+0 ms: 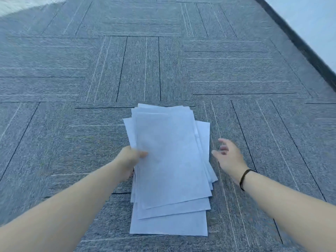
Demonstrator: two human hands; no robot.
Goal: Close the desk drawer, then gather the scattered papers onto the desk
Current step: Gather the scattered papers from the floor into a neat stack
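Your left hand's point(128, 161) fingers are hidden under the loose stack of white paper sheets point(171, 166), so only the thumb shows on top. Your right hand point(228, 156) is motion-blurred, its fingers indistinct. The pale shape point(21, 5) top left is cut off and unidentifiable.

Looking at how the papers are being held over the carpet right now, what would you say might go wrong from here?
1. The stack of papers is uneven, with sheets fanned out at different angles, and only the left hand pinches its left edge, so loose sheets may slide out onto the carpet.
2. The right hand is open and apart from the stack, leaving that side unsupported; the sheets might sag or crease.
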